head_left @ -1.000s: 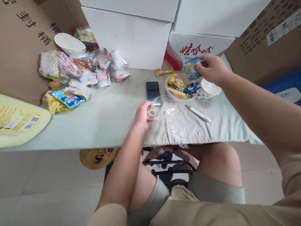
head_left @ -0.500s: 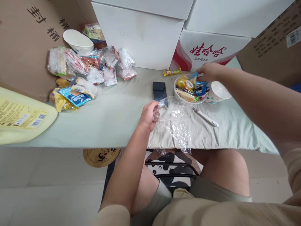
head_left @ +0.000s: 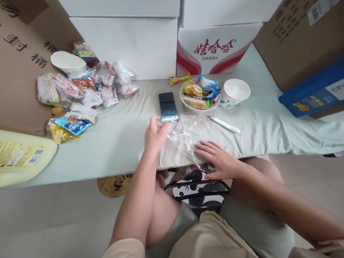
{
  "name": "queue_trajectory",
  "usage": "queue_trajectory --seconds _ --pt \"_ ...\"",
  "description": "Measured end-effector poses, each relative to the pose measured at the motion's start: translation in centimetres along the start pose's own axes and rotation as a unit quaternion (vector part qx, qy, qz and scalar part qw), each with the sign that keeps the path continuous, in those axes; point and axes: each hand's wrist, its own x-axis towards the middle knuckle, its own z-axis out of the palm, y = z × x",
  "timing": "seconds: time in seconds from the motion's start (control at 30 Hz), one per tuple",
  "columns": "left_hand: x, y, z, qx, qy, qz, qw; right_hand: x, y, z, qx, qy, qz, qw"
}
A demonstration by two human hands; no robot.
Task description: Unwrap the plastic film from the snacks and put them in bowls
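Note:
A crumpled clear plastic bag (head_left: pixel 185 138) lies on the cloth in front of me and hangs over the near edge. My left hand (head_left: pixel 156 136) has its fingers curled at the bag's left end, with a bit of clear film between thumb and fingers. Flat and spread, my right hand (head_left: pixel 219 159) rests at the bag's right side by the table edge, holding nothing. Just beyond the left hand is a dark phone (head_left: pixel 168 106). A round bowl (head_left: pixel 197 108) holds several wrapped snacks, a blue-and-white packet (head_left: pixel 207 82) on top at the back.
A white cutter knife (head_left: pixel 224 124) and paper cup (head_left: pixel 236 94) sit at the right. One yellow wrapped stick (head_left: pixel 180 78) lies behind the bowl. Several snack packets (head_left: pixel 92 86) are piled at the left, near another cup (head_left: pixel 67 61). White cartons (head_left: pixel 126 46) stand along the back.
My right hand has left the blue packet in the bowl and come down to the near edge beside the bag. The bag lies lower and flatter. The view has shifted right.

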Motion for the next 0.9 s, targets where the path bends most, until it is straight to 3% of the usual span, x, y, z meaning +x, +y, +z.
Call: queue_trajectory --seconds 0.07,0.1,0.17,0.23,0.27,0.33,0.4,0.47,0.53,0.67,0.73,0.77,0.83,0.9 --pt "-1.0 -0.4 -0.5 0.105 0.063 0.079 0.989 -1.2 0.3 1.9 -0.012 -0.006 0.026 1.000" --pt "-1.6 -0.5 -0.7 0.148 0.052 0.135 0.978 -1.5 0.6 2.3 -0.008 0.007 0.036 0.999" --pt "-2.7 -0.7 -0.6 0.219 -0.025 0.229 0.948 -1.6 1.2 2.3 0.009 0.052 0.043 0.998" --pt "-3.3 -0.8 -0.2 0.243 -0.127 0.279 0.920 -1.5 1.6 1.7 0.035 0.106 0.040 0.993" --pt "-3.4 -0.8 0.0 0.228 -0.163 0.286 0.916 -1.5 1.8 1.3 0.052 0.130 0.042 0.989" --pt "-3.2 -0.8 0.3 0.137 -0.182 0.268 0.936 -1.6 1.9 0.6 0.091 0.171 0.060 0.979" --pt "-2.8 -0.6 0.3 0.007 -0.131 0.222 0.966 -1.7 2.1 0.1 0.126 0.204 0.103 0.965" --pt "-2.7 -0.3 0.2 -0.066 -0.085 0.194 0.975 -1.9 2.2 -0.2 0.150 0.232 0.156 0.948" --pt "-3.1 0.0 0.3 -0.021 -0.119 0.207 0.971 -2.0 2.3 -0.3 0.163 0.246 0.185 0.937" --pt "-3.7 -0.2 0.5 0.140 -0.248 0.212 0.935 -1.6 2.2 -0.2 0.161 0.229 0.163 0.946" --pt "-3.3 -0.7 0.1 0.136 -0.224 0.174 0.949 -1.5 2.0 0.0 0.154 0.213 0.167 0.950" --pt "-2.9 -1.0 -0.3 0.119 -0.182 0.157 0.963 -1.4 2.0 0.1 0.153 0.202 0.175 0.951" --pt "-2.0 -1.4 -1.2 0.069 -0.057 0.148 0.985 -1.3 1.9 0.3 0.156 0.178 0.186 0.954" --pt "-1.3 -1.6 -2.0 -0.007 0.053 0.156 0.986 -1.2 1.9 0.4 0.165 0.158 0.188 0.955"
